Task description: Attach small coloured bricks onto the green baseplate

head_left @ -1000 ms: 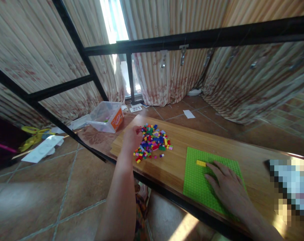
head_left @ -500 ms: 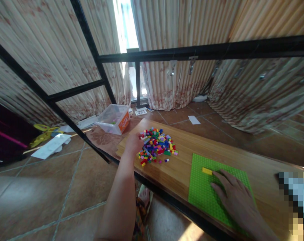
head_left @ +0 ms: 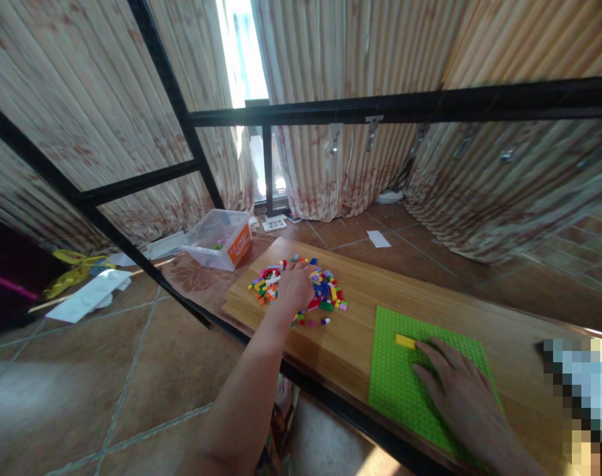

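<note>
Hands at the brick pile and baseplate

Left hand [head_left: 295, 287] rests spread, apparently gripping nothing, on the brick pile [head_left: 325, 294] at centre; right hand [head_left: 454, 383] lies flat, released, on the green baseplate [head_left: 395, 370], lower right, beside a yellow brick [head_left: 405, 341].

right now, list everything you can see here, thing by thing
small bricks: many, mixed colours, a pile on the far left part of the wooden board
yellow brick: one, yellow, on the baseplate by the right fingertips
baseplate: one, green, flat on the board's near right part
wooden board: one, light brown, over a black frame
plastic box: one, clear with orange label, on the floor past the board
papers: several, white, on the tiled floor at left
curtains: striped beige, along the back
left hand: on the brick pile, fingers spread
right hand: flat on the baseplate
</note>
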`<state>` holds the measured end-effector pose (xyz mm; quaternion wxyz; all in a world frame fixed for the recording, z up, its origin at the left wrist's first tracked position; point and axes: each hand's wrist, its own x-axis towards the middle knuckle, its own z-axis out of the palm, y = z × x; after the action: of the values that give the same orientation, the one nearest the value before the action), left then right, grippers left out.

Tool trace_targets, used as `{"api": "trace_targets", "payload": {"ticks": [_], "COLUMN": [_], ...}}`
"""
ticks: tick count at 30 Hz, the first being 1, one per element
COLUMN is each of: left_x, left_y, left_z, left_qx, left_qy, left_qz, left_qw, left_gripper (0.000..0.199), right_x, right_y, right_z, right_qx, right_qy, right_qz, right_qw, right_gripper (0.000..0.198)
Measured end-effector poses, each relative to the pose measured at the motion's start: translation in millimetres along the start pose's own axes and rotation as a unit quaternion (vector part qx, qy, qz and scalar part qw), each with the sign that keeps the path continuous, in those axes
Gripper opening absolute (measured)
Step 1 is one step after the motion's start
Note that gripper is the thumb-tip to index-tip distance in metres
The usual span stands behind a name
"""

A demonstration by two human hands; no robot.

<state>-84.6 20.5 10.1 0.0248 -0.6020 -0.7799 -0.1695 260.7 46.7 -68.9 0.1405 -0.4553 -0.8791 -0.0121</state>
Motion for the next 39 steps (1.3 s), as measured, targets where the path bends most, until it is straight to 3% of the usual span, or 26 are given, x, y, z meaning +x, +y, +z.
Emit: {"api": "trace_targets", "payload": {"ticks": [13,23,26,30,34,39], "left_x": [4,5,6,4,-9,-29], "left_y": [28,31,30,42,79,124], "left_z": [20,16,14,17,28,40], "left_qx": [0.055,0.042,0.008,-0.128,-0.23,-0.234], "left_qy": [0.033,0.04,0.057,0.035,-0.027,-0.076], "left_qz": [-0.119,-0.116,-0.087,0.0,0.108,0.194], "left_qw": [0.991,0.992,0.995,0.991,0.967,0.95], "left_gripper": [0.023,0.018,0.014,0.008,0.007,0.017], "right_x": [-1,-3,-3,-1,1,5], "right_y": [-4,-5,-7,-11,-16,-19], "right_z": [-3,-5,-6,-11,-17,-21], "right_qx": [-0.004,0.001,0.006,0.018,0.04,0.118], "right_qy": [0.006,0.002,0.001,0.002,0.002,0.045], "right_qz": [0.001,0.0,0.007,0.014,0.027,0.049], "right_qw": [1.0,1.0,1.0,1.0,0.999,0.991], "right_gripper": [0.048,0.046,0.045,0.041,0.038,0.039]}}
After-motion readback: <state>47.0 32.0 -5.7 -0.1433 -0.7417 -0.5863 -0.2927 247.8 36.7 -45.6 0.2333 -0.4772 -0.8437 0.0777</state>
